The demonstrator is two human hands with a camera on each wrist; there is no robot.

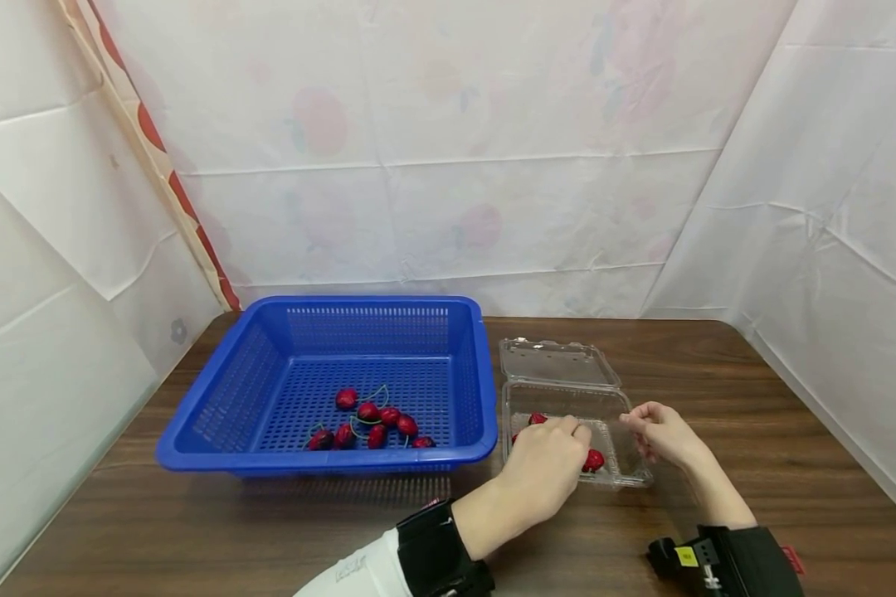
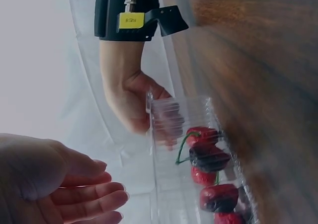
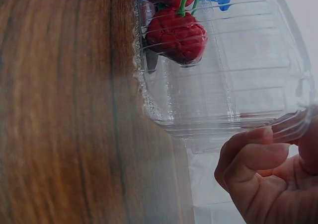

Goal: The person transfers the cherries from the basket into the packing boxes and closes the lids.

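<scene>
A clear plastic container (image 1: pixel 567 401) sits on the table, its hinged lid (image 1: pixel 560 363) folded back. Several dark red cherries (image 1: pixel 593 461) lie inside; green stems show in both wrist views. My left hand (image 1: pixel 545 474) is over the container's near left part, covering some of the fruit. In the left wrist view, the left hand's fingers (image 2: pixel 94 201) are loosely bent beside the container wall, with nothing visible in them. At the right side, my right hand (image 1: pixel 664 433) pinches the container's rim; the right wrist view shows its curled fingers (image 3: pixel 248 159) there.
A blue perforated basket (image 1: pixel 194 461) stands left of the container. Several cherries (image 1: pixel 368 411) with green stems lie in its near part. The wooden table (image 1: pixel 216 531) is bordered by white sheeting (image 1: pixel 433 199) at the back and sides.
</scene>
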